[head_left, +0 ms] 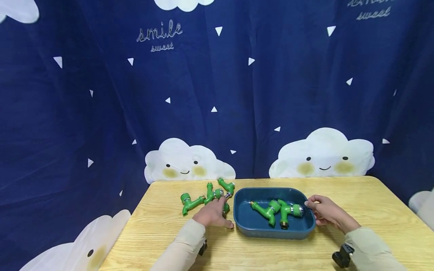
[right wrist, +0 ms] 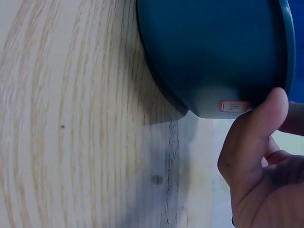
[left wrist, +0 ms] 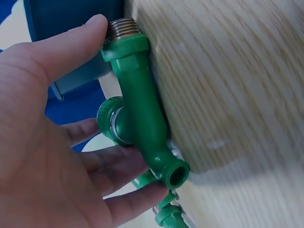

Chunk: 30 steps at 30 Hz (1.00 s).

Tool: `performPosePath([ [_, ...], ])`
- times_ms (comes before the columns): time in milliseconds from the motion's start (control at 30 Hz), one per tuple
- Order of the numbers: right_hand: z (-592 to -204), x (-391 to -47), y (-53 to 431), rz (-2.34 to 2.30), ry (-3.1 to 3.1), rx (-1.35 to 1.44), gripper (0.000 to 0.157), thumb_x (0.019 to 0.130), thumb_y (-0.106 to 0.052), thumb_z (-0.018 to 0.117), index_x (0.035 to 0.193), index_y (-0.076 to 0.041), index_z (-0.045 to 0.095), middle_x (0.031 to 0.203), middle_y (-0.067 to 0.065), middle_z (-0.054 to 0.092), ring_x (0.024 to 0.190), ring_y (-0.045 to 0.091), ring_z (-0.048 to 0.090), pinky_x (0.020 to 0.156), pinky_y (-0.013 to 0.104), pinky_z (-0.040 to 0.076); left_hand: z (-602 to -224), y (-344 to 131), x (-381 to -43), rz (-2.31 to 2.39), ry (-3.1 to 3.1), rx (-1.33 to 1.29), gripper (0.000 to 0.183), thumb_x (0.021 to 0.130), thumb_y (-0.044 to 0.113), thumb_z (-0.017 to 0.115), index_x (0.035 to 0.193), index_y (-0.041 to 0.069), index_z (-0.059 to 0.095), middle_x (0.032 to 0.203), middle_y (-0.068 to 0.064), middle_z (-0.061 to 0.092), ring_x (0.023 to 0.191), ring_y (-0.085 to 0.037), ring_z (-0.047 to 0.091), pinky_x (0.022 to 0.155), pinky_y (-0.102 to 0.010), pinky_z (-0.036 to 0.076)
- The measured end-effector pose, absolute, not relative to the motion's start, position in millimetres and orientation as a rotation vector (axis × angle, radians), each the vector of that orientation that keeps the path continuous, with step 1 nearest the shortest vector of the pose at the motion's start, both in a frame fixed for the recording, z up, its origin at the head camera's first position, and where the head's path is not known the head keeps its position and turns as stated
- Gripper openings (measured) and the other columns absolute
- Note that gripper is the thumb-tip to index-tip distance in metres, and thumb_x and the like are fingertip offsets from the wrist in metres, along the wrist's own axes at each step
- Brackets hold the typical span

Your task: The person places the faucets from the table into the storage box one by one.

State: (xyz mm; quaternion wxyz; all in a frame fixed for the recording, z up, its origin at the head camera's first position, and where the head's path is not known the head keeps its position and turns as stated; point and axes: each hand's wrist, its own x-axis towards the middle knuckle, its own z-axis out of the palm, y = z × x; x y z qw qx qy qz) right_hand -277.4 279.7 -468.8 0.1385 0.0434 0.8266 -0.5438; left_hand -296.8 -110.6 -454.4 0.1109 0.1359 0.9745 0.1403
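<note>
The left hand (head_left: 213,214) is spread wide over a green tap (left wrist: 140,102) on the table (head_left: 264,252), its thumb out beside the brass threaded end and its fingers ranged along the other side near the handle and spout; whether every fingertip touches the tap, I cannot tell. In the head view that tap is mostly hidden under the hand, just left of a dark blue tub (head_left: 271,232). The right hand (head_left: 327,212) pinches the tub's right end, the thumb on the rim and the fingers at the outer side, close to a small red-edged label (right wrist: 234,106) on the wall. Inside the tub lie two more green taps, the left one (head_left: 268,212) slanting with its brass tip toward the far left, the right one (head_left: 286,211) just beside it. Three others lie on the table beyond the left hand: one at the left (head_left: 191,203), one in the middle (head_left: 211,194) and one farthest back (head_left: 226,186). Behind the table hangs a navy curtain (head_left: 203,82) printed with white clouds and triangles.
</note>
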Motion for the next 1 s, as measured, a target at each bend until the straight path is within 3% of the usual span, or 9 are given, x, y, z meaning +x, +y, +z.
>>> performPosePath([
  [233, -467.4, -277.2, 278.9, -1.571, 2.389, 0.138, 0.022, 0.105, -0.019, 0.044, 0.113, 0.001, 0.048, 0.073, 0.001, 0.054, 0.057, 0.011, 0.054, 0.051, 0.024, 0.051, -454.3, -110.8, -297.1, 0.391, 2.829, 0.385, 0.093, 0.077, 0.046, 0.082, 0.154, 0.02, 0.036, 0.155, -0.016, 0.041, 0.14, -0.037, 0.045, 0.105, -0.055, 0.047],
  [600, -467.1, -277.6, 279.0, -1.57, 2.378, 0.139, 0.022, 0.105, -0.019, 0.044, 0.113, 0.001, 0.048, 0.074, 0.001, 0.054, 0.058, 0.011, 0.055, 0.05, 0.024, 0.051, -453.2, -113.5, -302.1, 0.413, 2.805, 0.402, 0.096, 0.075, 0.044, 0.085, 0.154, 0.018, 0.035, 0.156, -0.014, 0.041, 0.144, -0.036, 0.041, 0.11, -0.055, 0.043],
  [1000, -467.5, -275.7, 277.7, -1.578, 2.385, 0.147, 0.021, 0.104, -0.018, 0.043, 0.113, 0.001, 0.048, 0.073, 0.001, 0.055, 0.058, 0.011, 0.055, 0.051, 0.024, 0.052, -455.1, -113.7, -303.2, 0.394, 2.807, 0.415, 0.096, 0.074, 0.045, 0.085, 0.153, 0.017, 0.036, 0.154, -0.016, 0.043, 0.141, -0.036, 0.044, 0.108, -0.054, 0.045],
])
